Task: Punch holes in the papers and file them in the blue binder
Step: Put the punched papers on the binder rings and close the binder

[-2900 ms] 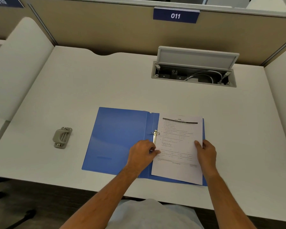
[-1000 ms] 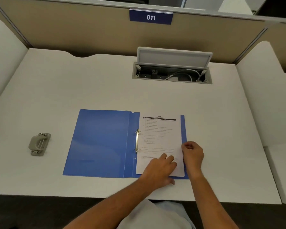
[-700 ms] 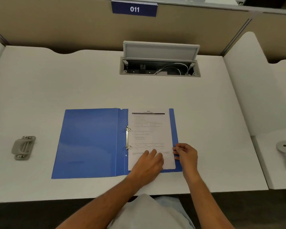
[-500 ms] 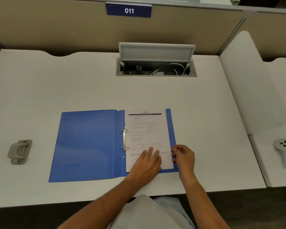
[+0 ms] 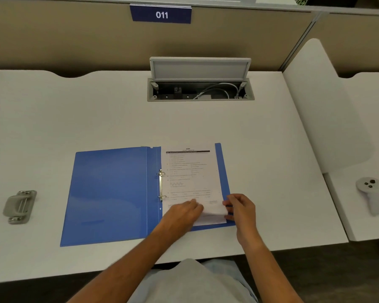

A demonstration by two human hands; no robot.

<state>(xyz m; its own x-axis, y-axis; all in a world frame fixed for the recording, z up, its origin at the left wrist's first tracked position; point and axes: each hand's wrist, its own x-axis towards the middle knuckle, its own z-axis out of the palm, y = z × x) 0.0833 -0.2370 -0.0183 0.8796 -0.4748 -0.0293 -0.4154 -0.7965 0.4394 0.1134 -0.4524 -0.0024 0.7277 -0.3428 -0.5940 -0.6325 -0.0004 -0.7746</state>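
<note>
White desk [image 5: 118,119] inside a beige-partitioned cubicle; placard [image 5: 160,15] at top centre reading "011". Blue binder [image 5: 109,193] lying open at lower centre, long axis running up the frame, two-ring mechanism [image 5: 160,185] just right of the spine. Papers [image 5: 190,176] resting on the binder's right leaf, left margin at the rings — whether threaded onto them, not discernible. Printed text on the top sheet too small to read. Left hand [image 5: 182,214] pressed flat, unclenched, on the lower part of the sheets; right hand [image 5: 241,207] pinching the lower right corner, the top sheet bowed up between thumb and fingers. Right hand nearer the free edge, left nearer the rings. Hole punch [image 5: 19,206] at far left of the frame, well apart from both hands — left hand the closer one. Likely step: leafing or squaring the sheets before closing.
</note>
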